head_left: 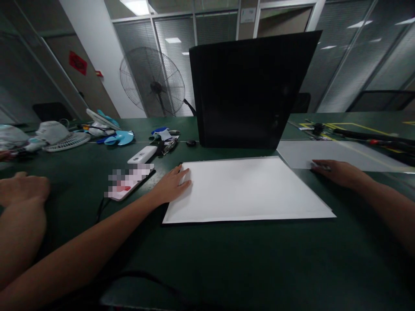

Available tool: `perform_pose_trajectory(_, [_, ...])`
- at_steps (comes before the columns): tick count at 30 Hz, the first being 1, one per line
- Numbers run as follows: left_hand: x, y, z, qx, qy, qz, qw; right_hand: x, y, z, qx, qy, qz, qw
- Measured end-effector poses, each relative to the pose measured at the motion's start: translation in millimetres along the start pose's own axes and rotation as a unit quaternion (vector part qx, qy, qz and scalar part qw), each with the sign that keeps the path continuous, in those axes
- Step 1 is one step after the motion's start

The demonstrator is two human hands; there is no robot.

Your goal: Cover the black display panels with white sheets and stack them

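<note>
A large white sheet [253,190] lies flat on the dark green table [227,259] in front of me. My left hand [171,185] rests flat on its left edge, fingers stretched out and holding nothing. My right hand [335,171] lies palm down at the right, its fingertips touching the near corner of a second, greyer sheet [343,153]. Behind the white sheet a big black panel [249,90] stands upright and leans slightly.
A phone [129,182] and a white power bank [142,154] lie left of my left hand. Another person's hand [22,188] rests at the far left. Small fan parts [66,140] and blue blades [120,138] sit at the back left, tools [372,139] at the back right.
</note>
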State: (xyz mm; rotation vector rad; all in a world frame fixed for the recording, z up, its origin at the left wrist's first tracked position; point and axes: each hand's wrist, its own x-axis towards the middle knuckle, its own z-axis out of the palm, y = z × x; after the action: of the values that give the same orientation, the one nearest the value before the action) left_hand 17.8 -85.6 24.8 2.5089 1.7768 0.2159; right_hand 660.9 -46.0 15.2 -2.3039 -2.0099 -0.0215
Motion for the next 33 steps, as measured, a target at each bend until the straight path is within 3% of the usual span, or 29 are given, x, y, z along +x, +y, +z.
perform_pose_trajectory(7, [-2.1, 4.8, -5.0, 0.015, -0.002, 0.002, 1.000, -4.0, -23.4, -0.9, -0.020, -0.004, 0.002, 1.000])
perform_pose_trajectory(11, [-3.5, 6.7, -7.3, 0.016, -0.005, 0.000, 1.000, -6.0, -36.7, 5.7, -0.017, -0.002, 0.047, 0.999])
perform_pose_trajectory(23, [-0.3, 3.9, -4.9, 0.024, -0.019, 0.010, 0.999, -4.6, -41.4, -4.6, 0.000, -0.018, 0.101, 0.995])
perform_pose_trajectory(29, [-0.6, 3.2, -4.2, 0.025, -0.008, 0.019, 0.999, -11.1, -38.3, -10.5, -0.015, 0.030, 0.121, 0.992])
perform_pose_trajectory(33, [-0.6, 2.9, -4.2, 0.020, -0.006, 0.020, 1.000, -22.6, -40.9, -21.0, -0.033, 0.110, 0.161, 0.980])
